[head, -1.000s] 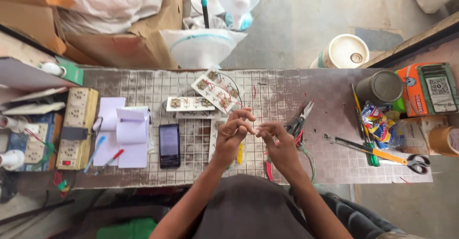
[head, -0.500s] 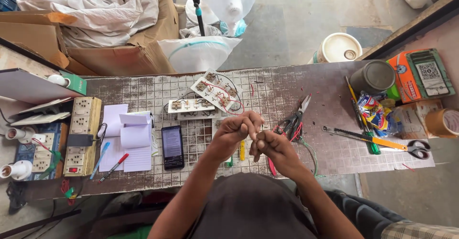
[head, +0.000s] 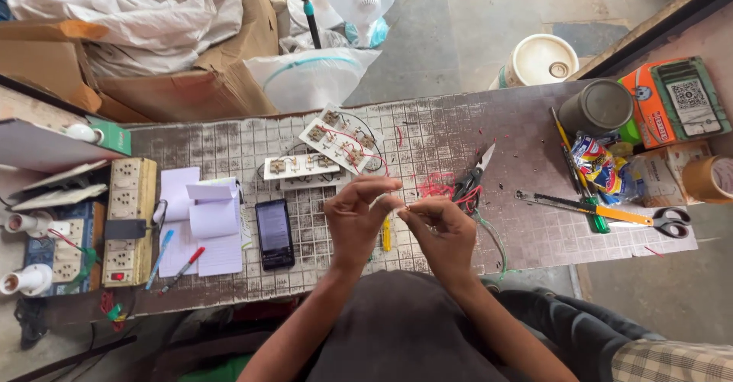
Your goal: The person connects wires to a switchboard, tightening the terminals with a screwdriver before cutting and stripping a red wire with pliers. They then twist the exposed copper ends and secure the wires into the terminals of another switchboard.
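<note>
Pinching a thin bit of wire (head: 402, 209) between the fingertips of both hands, the person works just above the near edge of the gridded workbench (head: 473, 134). The left hand (head: 353, 220) curls its thumb and forefinger onto one end; the right hand (head: 441, 233) grips the other end, fingers bunched tight. The wire is too small to make out fully, but its long axis seems to run roughly left to right between the two pinches, level with the bench. Done well, this likely calls for a firm hold close to the working point and small turns, with the wrists steady. A black phone (head: 274, 234) lies to the left, wire cutters (head: 471, 180) to the right, and white switch plates (head: 341, 139) beyond.
</note>
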